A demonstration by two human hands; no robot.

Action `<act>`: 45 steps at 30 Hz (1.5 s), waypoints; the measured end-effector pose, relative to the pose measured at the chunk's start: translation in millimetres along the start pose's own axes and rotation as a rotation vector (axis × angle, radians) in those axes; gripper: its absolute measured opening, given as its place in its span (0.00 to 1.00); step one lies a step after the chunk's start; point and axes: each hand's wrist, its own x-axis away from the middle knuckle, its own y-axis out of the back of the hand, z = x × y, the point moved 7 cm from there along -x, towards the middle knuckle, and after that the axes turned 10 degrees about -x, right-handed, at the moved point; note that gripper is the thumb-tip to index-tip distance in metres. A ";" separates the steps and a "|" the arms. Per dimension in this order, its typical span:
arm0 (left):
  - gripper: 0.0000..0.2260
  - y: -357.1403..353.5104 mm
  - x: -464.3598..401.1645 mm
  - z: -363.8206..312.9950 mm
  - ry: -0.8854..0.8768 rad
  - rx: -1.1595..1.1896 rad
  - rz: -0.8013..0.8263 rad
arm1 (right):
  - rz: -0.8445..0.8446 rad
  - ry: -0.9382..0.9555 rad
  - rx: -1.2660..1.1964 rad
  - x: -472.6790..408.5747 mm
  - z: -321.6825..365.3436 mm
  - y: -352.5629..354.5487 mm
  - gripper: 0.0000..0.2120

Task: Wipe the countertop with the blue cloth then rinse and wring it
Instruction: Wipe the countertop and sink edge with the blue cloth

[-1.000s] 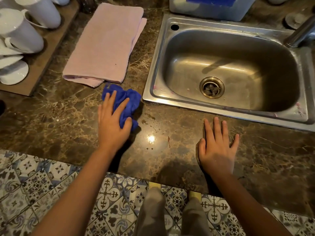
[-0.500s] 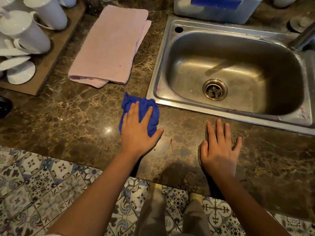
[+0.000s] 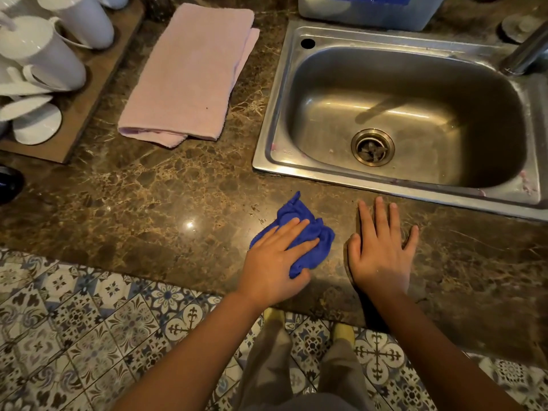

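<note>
A crumpled blue cloth (image 3: 299,221) lies on the brown marble countertop (image 3: 154,203), just in front of the sink's near left corner. My left hand (image 3: 275,262) presses flat on the cloth, fingers spread over it, close to the counter's front edge. My right hand (image 3: 381,250) rests flat and open on the bare counter right beside the cloth, holding nothing. The steel sink (image 3: 275,120) is dry-looking with a drain strainer (image 3: 372,147) in its basin. A tap (image 3: 525,51) shows at the upper right edge.
A folded pink towel (image 3: 189,72) lies left of the sink. A wooden tray (image 3: 89,93) at the far left carries white mugs (image 3: 44,51) and saucers. A plastic tub (image 3: 370,10) stands behind the sink. Patterned floor tiles (image 3: 89,336) lie below the counter edge.
My left hand has slid the blue cloth rightward and toward the front edge, from near the pink towel to beside my right hand. The right hand has stayed put.
</note>
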 end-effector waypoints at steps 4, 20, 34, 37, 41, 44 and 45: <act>0.18 3.0 12.6 -6.3 -0.063 0.079 -0.010 | 0.035 -0.015 0.008 -1.2 -0.6 -1.4 0.28; 0.23 64.7 -134.0 67.9 0.237 0.165 -0.180 | 0.049 0.001 0.036 -1.4 -2.8 -2.3 0.27; 0.27 2.5 -140.4 32.4 0.171 -0.282 0.061 | 0.030 0.009 0.041 -0.8 -0.4 1.2 0.27; 0.24 -7.0 -147.4 -10.3 0.066 -0.214 0.093 | 0.035 0.004 0.049 -1.8 -0.5 1.3 0.28; 0.25 -0.6 -150.5 -8.7 -0.047 -0.186 0.124 | 0.054 -0.005 0.037 -0.5 -0.4 1.4 0.27; 0.26 13.8 -141.2 42.5 0.048 -0.268 0.033 | 0.060 -0.018 0.018 -1.9 -0.5 3.2 0.28; 0.26 14.2 -139.2 50.5 0.077 -0.286 0.022 | 0.059 -0.020 0.016 -2.4 -0.2 3.6 0.28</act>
